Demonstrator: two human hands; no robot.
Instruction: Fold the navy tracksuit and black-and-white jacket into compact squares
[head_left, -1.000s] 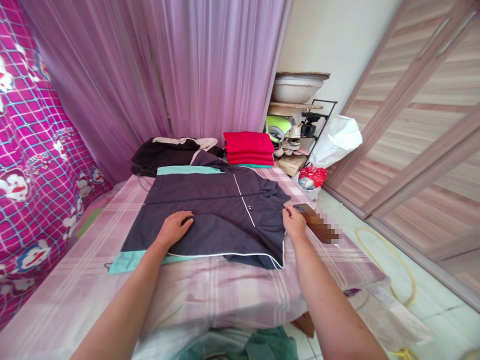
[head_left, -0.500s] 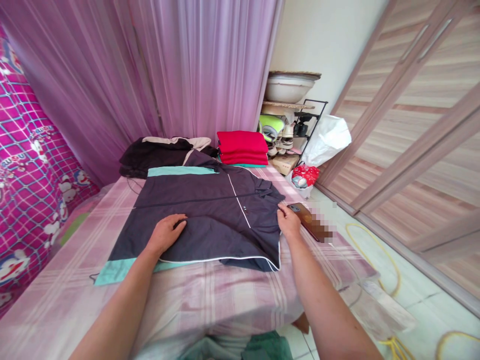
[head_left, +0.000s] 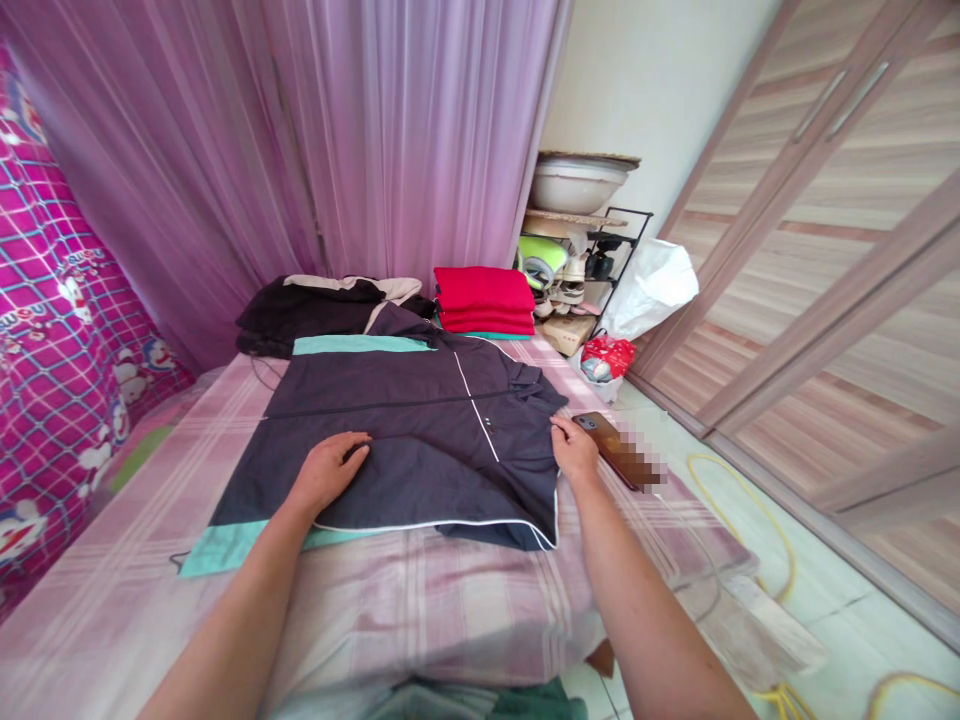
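Note:
A dark jacket (head_left: 390,390) with teal hem bands and white piping lies spread on the bed, its hem to the left and collar to the right. My left hand (head_left: 328,472) rests flat on its near half, thumb apart from the fingers. At the right end, close to the collar, my right hand (head_left: 576,450) pinches the jacket's edge; the fingertips are partly hidden. Just right of that hand lies a brown phone (head_left: 615,450), part of it blurred out.
Behind the jacket are a pile of black clothing (head_left: 300,310) and a folded red stack (head_left: 484,300). Plaid bedding (head_left: 465,610) covers the bed. A shoe rack (head_left: 630,225), a white bag (head_left: 660,285) and a wooden wardrobe (head_left: 825,250) stand to the right. Yellow cord (head_left: 787,560) loops over the floor.
The camera view has shifted slightly. Both hands keep nearly the same places on the jacket, which looks unchanged.

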